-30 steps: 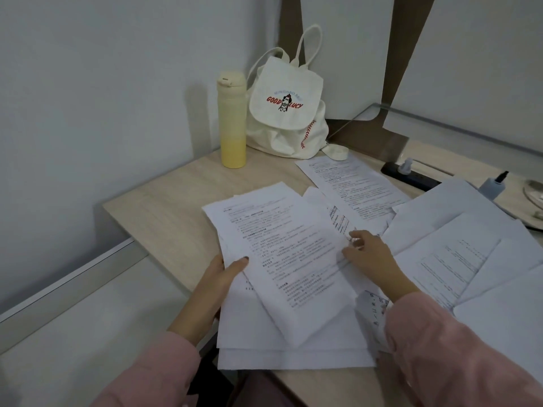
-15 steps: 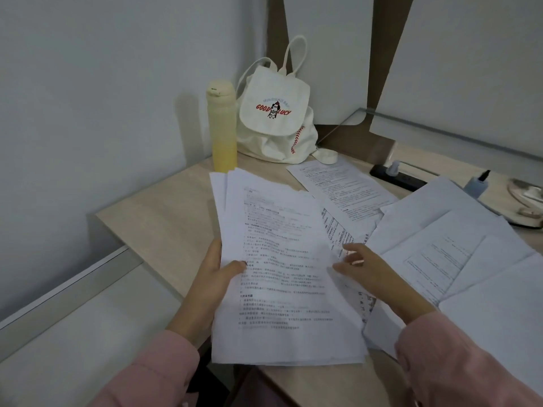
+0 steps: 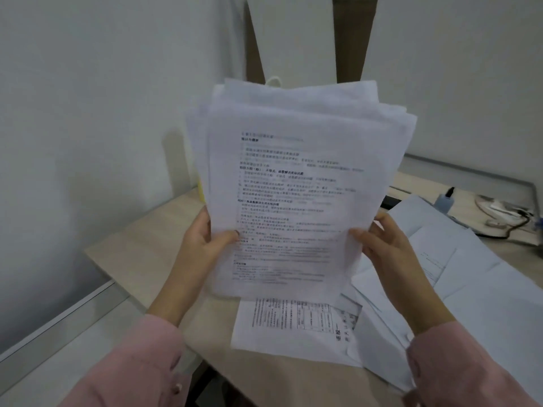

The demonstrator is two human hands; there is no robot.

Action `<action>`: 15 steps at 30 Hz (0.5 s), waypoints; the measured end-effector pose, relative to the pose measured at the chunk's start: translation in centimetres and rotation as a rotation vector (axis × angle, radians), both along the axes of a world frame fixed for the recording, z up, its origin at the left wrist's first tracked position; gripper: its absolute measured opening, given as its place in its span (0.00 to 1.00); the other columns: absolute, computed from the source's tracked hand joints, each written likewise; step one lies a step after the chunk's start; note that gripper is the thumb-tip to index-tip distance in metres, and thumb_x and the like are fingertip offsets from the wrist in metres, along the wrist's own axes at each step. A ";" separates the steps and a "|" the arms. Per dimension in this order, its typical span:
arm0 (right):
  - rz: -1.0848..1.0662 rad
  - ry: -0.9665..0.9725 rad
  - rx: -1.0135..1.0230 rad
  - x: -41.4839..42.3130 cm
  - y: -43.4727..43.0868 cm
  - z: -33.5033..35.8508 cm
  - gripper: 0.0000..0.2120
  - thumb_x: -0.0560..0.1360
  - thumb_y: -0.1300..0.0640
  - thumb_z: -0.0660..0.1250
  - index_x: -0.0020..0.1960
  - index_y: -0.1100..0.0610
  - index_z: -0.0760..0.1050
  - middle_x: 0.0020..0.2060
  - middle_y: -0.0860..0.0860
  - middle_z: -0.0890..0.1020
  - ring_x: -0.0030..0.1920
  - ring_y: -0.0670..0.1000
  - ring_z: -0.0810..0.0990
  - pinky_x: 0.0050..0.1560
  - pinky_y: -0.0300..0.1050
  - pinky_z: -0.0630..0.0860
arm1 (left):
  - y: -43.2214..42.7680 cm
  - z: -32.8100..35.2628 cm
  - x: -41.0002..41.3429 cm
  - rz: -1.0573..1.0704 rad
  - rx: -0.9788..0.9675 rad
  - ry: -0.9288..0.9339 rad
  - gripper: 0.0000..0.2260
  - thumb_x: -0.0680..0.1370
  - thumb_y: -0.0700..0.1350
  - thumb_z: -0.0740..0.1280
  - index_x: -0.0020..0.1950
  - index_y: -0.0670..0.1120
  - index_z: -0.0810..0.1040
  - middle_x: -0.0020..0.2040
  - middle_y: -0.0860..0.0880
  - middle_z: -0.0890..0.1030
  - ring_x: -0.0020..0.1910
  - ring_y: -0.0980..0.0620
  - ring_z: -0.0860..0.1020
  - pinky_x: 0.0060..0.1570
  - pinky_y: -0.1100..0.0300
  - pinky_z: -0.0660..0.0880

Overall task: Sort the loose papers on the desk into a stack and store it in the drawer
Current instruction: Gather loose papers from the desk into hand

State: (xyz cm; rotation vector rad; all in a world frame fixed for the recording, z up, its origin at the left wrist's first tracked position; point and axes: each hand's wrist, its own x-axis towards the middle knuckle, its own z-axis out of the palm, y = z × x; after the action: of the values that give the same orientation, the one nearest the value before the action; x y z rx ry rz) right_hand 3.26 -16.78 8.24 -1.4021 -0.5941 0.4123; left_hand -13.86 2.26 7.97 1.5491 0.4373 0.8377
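Note:
A stack of printed white papers [image 3: 296,177] stands upright above the wooden desk [image 3: 141,259], its sheets uneven at the top. My left hand [image 3: 205,242] grips its lower left edge, thumb on the front page. My right hand [image 3: 385,245] grips the lower right edge. One printed sheet [image 3: 293,324] lies flat on the desk just below the stack. More loose papers [image 3: 458,274] are spread over the desk to the right. No drawer is visible.
A black power strip [image 3: 389,201] and a small blue bottle [image 3: 443,201] sit behind the loose papers. Cables and a clear object [image 3: 499,210] lie at the far right. The yellow bottle [image 3: 201,189] shows only as a sliver behind the stack. White walls close off the left and back.
The stack has been lifted off the desk and tilted upright. My right hand moved from the desk papers onto the stack's right edge. The bag and most of the bottle are now hidden.

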 end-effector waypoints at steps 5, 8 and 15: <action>0.045 -0.027 -0.073 -1.0 -0.5 -0.6 0.15 0.75 0.60 0.64 0.60 0.50 0.74 0.53 0.45 0.83 0.52 0.43 0.82 0.49 0.39 0.79 | -1.1 -0.6 1.1 -0.024 0.038 0.032 0.18 0.74 0.32 0.66 0.63 0.42 0.72 0.51 0.56 0.79 0.44 0.69 0.80 0.41 0.75 0.74; 0.017 0.013 -0.096 -1.8 -0.3 -1.1 0.14 0.75 0.58 0.64 0.60 0.52 0.75 0.52 0.45 0.83 0.50 0.43 0.82 0.54 0.43 0.78 | -1.2 -1.4 1.3 -0.022 0.033 0.050 0.20 0.69 0.39 0.68 0.61 0.41 0.73 0.51 0.56 0.80 0.46 0.66 0.80 0.42 0.74 0.75; 0.011 0.101 -0.109 -2.5 -0.7 -2.2 0.12 0.77 0.61 0.60 0.55 0.49 0.78 0.50 0.45 0.84 0.53 0.46 0.81 0.56 0.45 0.75 | -1.4 -3.2 0.7 -0.006 -0.046 0.079 0.14 0.75 0.31 0.63 0.59 0.43 0.74 0.49 0.55 0.80 0.46 0.59 0.80 0.40 0.74 0.75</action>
State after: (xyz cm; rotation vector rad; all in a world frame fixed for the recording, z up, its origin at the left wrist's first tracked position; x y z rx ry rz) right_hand 0.79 -17.44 6.07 -1.4729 -0.5032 0.5280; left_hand -13.14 0.84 4.77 1.5438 0.5059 0.7579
